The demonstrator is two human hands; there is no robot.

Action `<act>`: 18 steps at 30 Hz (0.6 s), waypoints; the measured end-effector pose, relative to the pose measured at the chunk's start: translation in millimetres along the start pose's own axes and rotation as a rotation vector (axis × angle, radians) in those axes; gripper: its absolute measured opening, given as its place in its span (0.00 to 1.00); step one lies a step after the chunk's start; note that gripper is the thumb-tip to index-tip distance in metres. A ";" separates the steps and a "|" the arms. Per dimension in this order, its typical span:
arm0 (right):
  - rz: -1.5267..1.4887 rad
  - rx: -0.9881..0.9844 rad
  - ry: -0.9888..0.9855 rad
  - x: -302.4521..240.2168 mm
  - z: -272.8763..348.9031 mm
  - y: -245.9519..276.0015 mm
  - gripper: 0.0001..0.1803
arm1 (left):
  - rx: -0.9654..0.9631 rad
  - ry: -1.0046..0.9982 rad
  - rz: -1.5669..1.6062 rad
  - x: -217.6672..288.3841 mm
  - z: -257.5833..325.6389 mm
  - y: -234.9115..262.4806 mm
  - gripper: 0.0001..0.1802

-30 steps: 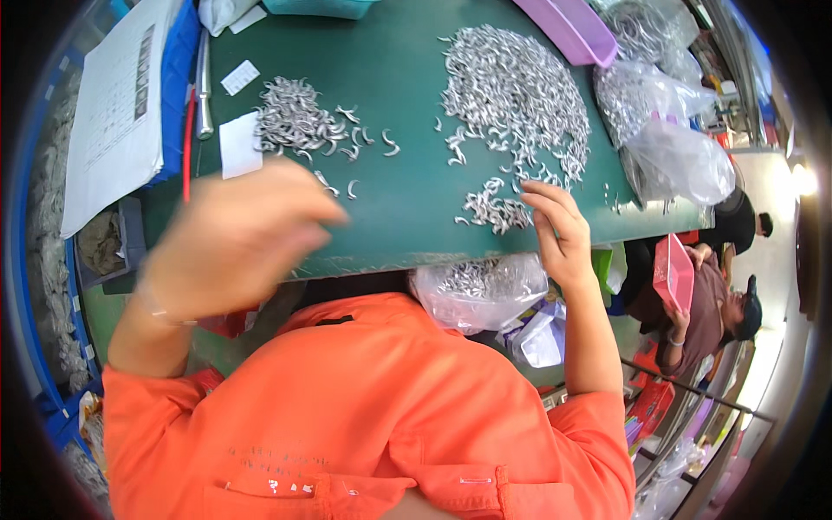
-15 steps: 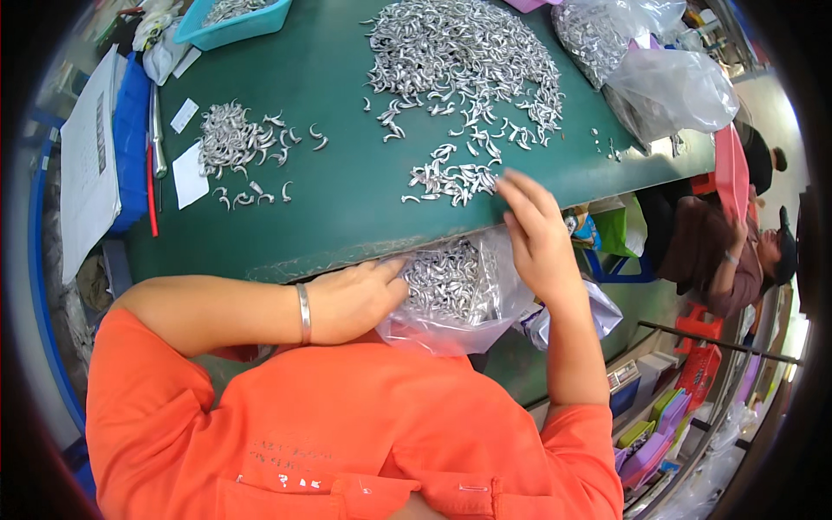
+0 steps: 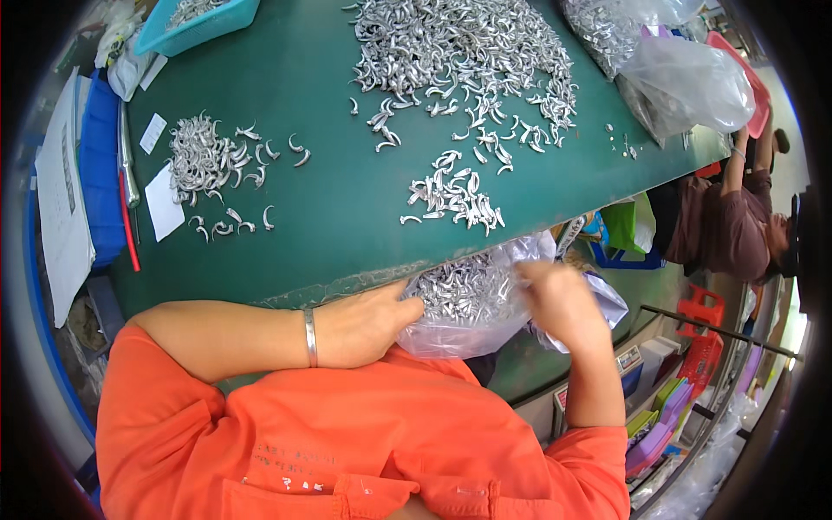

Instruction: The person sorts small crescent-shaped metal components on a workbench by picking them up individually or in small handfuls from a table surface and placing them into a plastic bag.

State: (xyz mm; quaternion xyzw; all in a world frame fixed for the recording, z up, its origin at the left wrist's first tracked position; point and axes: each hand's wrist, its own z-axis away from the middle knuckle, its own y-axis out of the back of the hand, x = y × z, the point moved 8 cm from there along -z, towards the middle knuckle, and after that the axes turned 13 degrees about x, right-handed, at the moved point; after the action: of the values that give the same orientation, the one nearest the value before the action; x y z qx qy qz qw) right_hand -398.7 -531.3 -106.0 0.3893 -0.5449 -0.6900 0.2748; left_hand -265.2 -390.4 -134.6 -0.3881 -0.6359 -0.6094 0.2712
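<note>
Below the table's near edge, a clear plastic bag (image 3: 472, 338) hangs with its mouth up, holding many small curved silver metal pieces (image 3: 455, 295). My left hand (image 3: 368, 325), a silver bangle at its wrist, is closed on the bag's left rim; its fingertips are partly hidden. My right hand (image 3: 568, 303) is blurred, its fingers curled in at the bag's right rim, where the plastic is bunched up. On the green table (image 3: 303, 234) just beyond the bag lies a small group of the same pieces (image 3: 455, 195). A large heap (image 3: 459, 52) spreads farther back.
A smaller pile (image 3: 204, 160) lies at the left beside paper slips (image 3: 163, 204), a red pen (image 3: 129, 221) and a blue tray (image 3: 104, 173). A turquoise basket (image 3: 199, 30) stands at the far left. Filled plastic bags (image 3: 685, 87) rest at the far right; beyond, a person (image 3: 724, 221) handles a pink tray (image 3: 745, 78).
My right hand has moved from the table edge, near the small group of pieces, down to the bag's right rim, its fingers curling. My left hand stays at the bag. The view has shifted slightly.
</note>
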 end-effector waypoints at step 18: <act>-0.439 0.436 0.318 -49.2 -39.6 27.6 0.13 | -0.020 0.119 0.188 -6.4 2.1 -4.9 0.09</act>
State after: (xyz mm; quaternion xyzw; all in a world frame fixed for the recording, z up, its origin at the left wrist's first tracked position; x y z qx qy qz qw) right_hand -340.0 -520.2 -71.7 0.6493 -0.5331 -0.5308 0.1118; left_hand -265.4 -389.1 -142.8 -0.4121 -0.5733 -0.6096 0.3604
